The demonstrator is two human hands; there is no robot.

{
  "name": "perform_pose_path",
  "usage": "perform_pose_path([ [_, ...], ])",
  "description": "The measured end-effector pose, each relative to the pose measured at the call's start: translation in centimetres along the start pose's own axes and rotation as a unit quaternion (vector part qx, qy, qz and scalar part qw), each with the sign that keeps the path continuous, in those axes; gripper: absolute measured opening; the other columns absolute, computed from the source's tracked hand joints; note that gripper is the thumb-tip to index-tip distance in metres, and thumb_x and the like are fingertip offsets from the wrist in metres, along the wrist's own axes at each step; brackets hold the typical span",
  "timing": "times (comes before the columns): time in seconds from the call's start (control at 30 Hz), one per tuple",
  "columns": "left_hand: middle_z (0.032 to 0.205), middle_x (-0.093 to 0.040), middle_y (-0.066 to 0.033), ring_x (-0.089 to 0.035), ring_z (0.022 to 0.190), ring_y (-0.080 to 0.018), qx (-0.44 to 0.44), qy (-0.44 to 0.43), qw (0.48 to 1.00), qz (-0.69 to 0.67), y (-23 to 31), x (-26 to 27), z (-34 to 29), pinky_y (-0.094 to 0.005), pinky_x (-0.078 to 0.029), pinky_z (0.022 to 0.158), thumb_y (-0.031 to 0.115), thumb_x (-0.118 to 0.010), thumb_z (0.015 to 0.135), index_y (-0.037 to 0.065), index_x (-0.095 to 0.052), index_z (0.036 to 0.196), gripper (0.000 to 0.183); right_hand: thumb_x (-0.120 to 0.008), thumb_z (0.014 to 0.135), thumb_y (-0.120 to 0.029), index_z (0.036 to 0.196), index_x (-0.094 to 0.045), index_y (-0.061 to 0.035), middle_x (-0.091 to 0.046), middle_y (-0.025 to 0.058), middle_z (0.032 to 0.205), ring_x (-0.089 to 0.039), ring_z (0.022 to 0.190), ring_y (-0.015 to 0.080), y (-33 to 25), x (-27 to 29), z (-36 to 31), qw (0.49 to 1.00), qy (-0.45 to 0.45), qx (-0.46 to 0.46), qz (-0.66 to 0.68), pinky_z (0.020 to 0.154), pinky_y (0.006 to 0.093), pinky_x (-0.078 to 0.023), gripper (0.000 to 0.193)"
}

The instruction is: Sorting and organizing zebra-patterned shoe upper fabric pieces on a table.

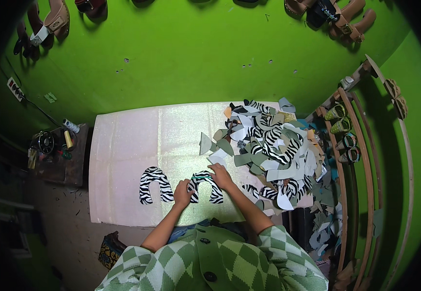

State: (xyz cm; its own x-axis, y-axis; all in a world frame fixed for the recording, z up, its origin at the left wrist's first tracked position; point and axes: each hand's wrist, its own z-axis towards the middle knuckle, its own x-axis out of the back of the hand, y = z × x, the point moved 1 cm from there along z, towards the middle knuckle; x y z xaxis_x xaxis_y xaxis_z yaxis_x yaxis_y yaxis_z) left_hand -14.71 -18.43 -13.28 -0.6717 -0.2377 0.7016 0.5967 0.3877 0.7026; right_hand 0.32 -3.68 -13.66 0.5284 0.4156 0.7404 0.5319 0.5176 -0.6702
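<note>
A U-shaped zebra-striped piece (216, 194) lies on the table in front of me, its opening toward me. My left hand (183, 194) is closed at its left leg, fingertips on the edge. At the upper right of the curve rests my right hand (221, 176), fingers outstretched and thumb apart. A thin green strip or stick (201, 177) crosses the top of the curve between my hands; its kind and its ends are unclear. Just left of my left hand lies a second U-shaped zebra-striped piece (146, 187), flat and untouched.
Offcuts (278, 150) in zebra, grey-green and white heap up on the right of the pale shiny table (123, 145). A wooden rack (356, 184) with sandals stands to the right. A small side table (55, 167) with a spool and bottles is at the left.
</note>
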Motion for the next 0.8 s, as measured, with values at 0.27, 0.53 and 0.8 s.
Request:
perform_pose_path([
  [0.27, 0.079, -0.056, -0.0074, -0.058, 0.073, -0.0271, 0.007, 0.038, 0.999, 0.007, -1.2, -0.9, 1.3, -0.0375, -0.044, 0.063, 0.018, -0.074, 0.065, 0.008, -0.053, 0.085, 0.030, -0.067, 0.074, -0.017, 0.092, -0.061, -0.0047, -0.060, 0.0081, 0.068, -0.058, 0.064, 0.0219, -0.2, -2.4, 2.4, 0.986, -0.154, -0.052, 0.027, 0.060, 0.0335, -0.045, 0.023],
  [0.53, 0.078, -0.061, -0.0095, -0.060, 0.072, -0.0279, 0.044, 0.003, 0.999, -0.021, -1.3, -0.9, 2.2, -0.0369, -0.045, 0.063, 0.017, -0.072, 0.068, 0.007, -0.054, 0.085, 0.027, -0.051, 0.087, -0.015, 0.101, -0.063, -0.0031, -0.065, 0.0103, 0.087, -0.059, 0.080, 0.0154, 1.4, -1.1, 3.4, 0.957, -0.235, -0.037, 0.167, 0.075, 0.0279, -0.046, 0.022],
  [0.8, 0.066, -0.057, -0.0095, -0.052, 0.057, -0.0159, 0.025, -0.019, 0.984, -0.176, -3.6, -1.6, 2.9, -0.0290, -0.044, 0.057, 0.011, -0.069, 0.074, 0.003, -0.052, 0.089, 0.023, -0.050, 0.089, -0.024, 0.104, -0.063, -0.0006, -0.065, 0.0055, 0.094, -0.056, 0.085, 0.0124, 2.0, -0.4, 3.7, 0.897, -0.362, -0.085, 0.239, 0.079, 0.0265, -0.045, 0.030],
])
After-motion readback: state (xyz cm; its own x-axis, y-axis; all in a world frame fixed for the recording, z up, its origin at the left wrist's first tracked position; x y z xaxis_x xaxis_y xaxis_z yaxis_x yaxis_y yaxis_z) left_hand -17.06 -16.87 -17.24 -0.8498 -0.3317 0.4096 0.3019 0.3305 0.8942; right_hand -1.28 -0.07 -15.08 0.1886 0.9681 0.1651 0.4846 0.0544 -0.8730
